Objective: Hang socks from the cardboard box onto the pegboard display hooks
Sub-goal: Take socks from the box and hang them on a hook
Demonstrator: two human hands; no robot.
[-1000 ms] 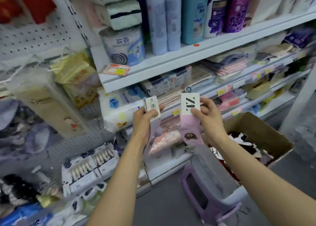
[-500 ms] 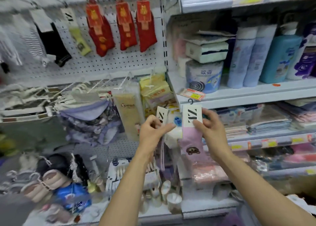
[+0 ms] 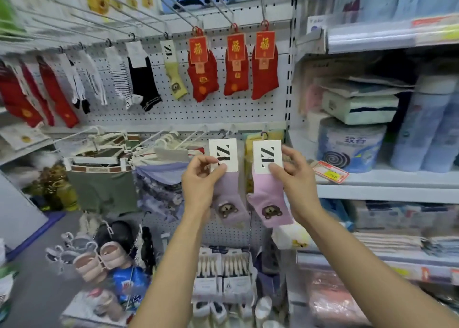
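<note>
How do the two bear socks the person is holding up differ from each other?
The lilac sock is in the left hand; the pink sock is in the right hand. The lilac one is paler and greyer, the pink one brighter. Both carry a white card with black stripes, a small hook and a brown bear face.

- The pegboard [image 3: 198, 114] stands behind everything, with a row of socks [image 3: 173, 71] hanging across its upper part.
- Before its lower right part, the left hand [image 3: 201, 181] holds one carded sock [image 3: 227, 191].
- Just right of that, the right hand [image 3: 295, 176] holds another carded sock [image 3: 269, 193].
- Shelves [image 3: 387, 181] stand right of the pegboard.
</note>
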